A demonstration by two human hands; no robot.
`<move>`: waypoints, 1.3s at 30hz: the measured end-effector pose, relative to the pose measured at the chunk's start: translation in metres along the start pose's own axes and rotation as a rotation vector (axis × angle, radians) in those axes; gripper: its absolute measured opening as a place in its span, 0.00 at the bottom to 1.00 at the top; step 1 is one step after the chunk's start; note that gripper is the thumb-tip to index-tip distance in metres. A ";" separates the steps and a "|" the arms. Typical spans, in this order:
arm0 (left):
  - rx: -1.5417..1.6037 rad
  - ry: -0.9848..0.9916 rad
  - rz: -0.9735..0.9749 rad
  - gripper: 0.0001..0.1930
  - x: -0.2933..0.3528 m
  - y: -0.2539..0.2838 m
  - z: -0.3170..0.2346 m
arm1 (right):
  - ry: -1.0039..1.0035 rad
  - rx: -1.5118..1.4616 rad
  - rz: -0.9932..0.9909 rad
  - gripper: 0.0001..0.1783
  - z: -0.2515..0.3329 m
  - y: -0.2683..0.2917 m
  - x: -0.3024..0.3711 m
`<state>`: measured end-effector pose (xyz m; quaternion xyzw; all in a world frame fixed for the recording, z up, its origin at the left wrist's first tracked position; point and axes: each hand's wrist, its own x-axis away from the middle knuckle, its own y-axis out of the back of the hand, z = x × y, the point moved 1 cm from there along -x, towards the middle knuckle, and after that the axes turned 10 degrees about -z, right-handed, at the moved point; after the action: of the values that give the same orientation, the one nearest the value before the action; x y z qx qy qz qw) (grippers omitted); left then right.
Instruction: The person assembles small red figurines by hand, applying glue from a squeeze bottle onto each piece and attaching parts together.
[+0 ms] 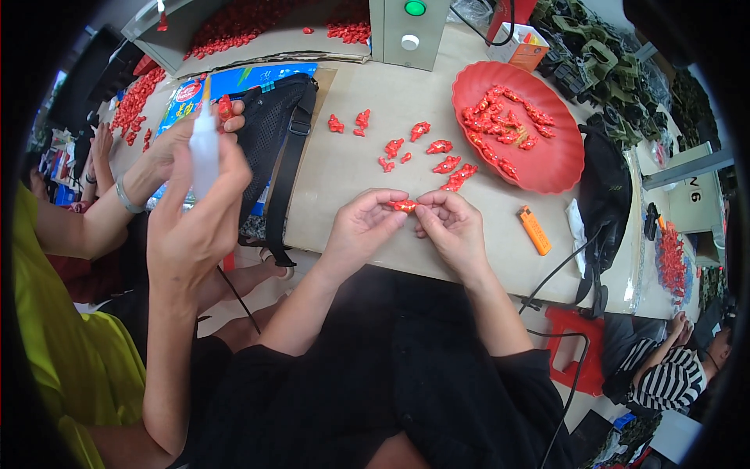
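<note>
Over the table's front edge, my left hand (366,228) and my right hand (455,228) meet at a small red figurine (403,205) with gold markings. Both hands are closed, the fingertips pinching it from either end. Just beyond my right hand lie joined red figurines (459,177). Several more loose figurines (439,146) and smaller red pieces (387,164) are scattered on the pale table (336,176). To the right, a red scalloped plate (547,178) holds a heap of red and gold figurines (500,117).
An orange lighter (535,231) lies near the right edge, beside a black bag (605,187) and cable. At left, a co-worker's hands hold a white squeeze bottle (205,152) and a red piece (226,108). A black mesh bag (273,148) and a grey machine box (406,35) stand behind.
</note>
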<state>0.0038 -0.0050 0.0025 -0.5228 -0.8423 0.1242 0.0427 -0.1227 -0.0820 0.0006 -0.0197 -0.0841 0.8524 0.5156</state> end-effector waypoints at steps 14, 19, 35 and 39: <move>-0.010 0.117 0.005 0.14 -0.001 0.001 0.000 | -0.105 0.067 0.043 0.05 0.001 0.002 -0.003; -0.006 0.143 -0.022 0.14 0.000 0.000 0.000 | -0.173 0.101 0.066 0.06 0.006 0.002 -0.004; -0.032 0.126 -0.019 0.14 -0.002 0.001 0.000 | -0.189 0.022 0.111 0.06 0.009 0.001 -0.007; 0.070 0.114 -0.037 0.14 -0.006 -0.002 -0.004 | -0.201 -0.067 0.106 0.08 0.007 0.004 -0.007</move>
<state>0.0060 -0.0108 0.0074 -0.5114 -0.8432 0.1228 0.1113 -0.1235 -0.0907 0.0064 0.0441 -0.1626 0.8730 0.4577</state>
